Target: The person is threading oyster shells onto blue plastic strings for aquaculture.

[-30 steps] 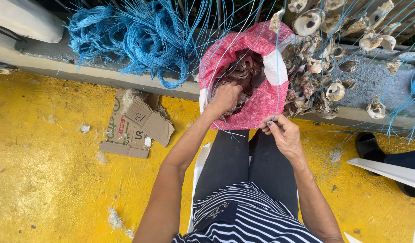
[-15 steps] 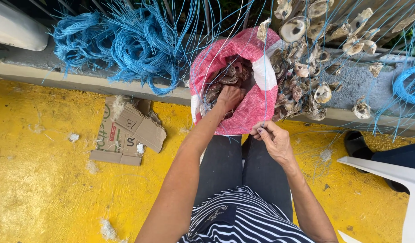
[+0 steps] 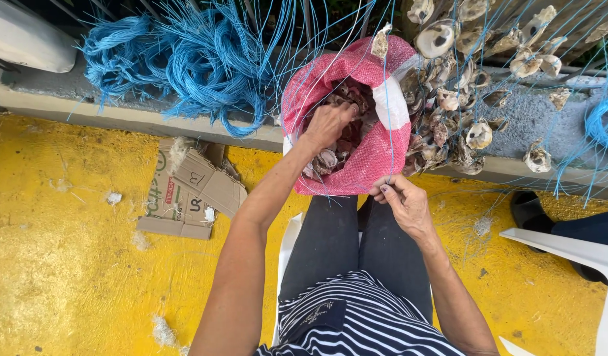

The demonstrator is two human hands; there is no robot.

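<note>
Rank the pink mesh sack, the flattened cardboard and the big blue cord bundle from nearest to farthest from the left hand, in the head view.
1. Pink mesh sack: left hand reaches inside it.
2. Flattened cardboard: on the yellow floor, lower left.
3. Blue cord bundle: on the ledge, upper left; close to the cardboard's distance, hard to call.

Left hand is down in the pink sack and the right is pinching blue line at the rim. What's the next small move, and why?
Probably close the left hand on one shell and lift it toward the right hand. The left fingers already rest among the shells in the pink mesh sack, while the right pinches blue line at its rim.
</note>
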